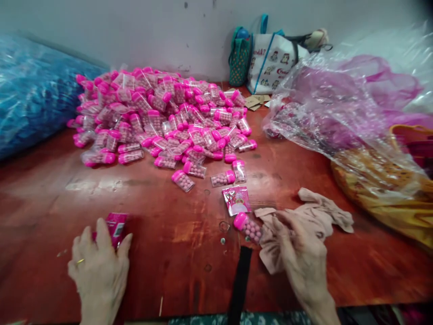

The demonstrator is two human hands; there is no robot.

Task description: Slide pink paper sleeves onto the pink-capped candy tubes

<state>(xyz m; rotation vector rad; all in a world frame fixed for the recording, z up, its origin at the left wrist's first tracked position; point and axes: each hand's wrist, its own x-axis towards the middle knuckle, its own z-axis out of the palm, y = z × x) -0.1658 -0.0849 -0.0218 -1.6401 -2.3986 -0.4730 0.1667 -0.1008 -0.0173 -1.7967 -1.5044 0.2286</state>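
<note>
Fingers apart, my left hand point(99, 268) rests at the lower left, its fingertips on a pink packet point(117, 229) that lies on the red table point(162, 253). My right hand point(301, 253) is closed on a beige cloth point(316, 212) at the lower right. Just left of the cloth lies a pink-capped clear bottle point(250, 229) of pink balls, its far end close to the cloth. Small pink sachets point(237, 200) lie right behind that bottle. Further back is a large heap of similar bottles point(162, 117), with a few lying loose at its front edge.
A blue plastic sack point(37, 90) stands at the left. Against the wall are a white printed bag point(272, 63) and a green dotted pouch point(238, 61). Clear plastic point(324, 104) covers part of a yellow basket point(368, 180) at the right. A black strap point(241, 284) hangs near the front edge.
</note>
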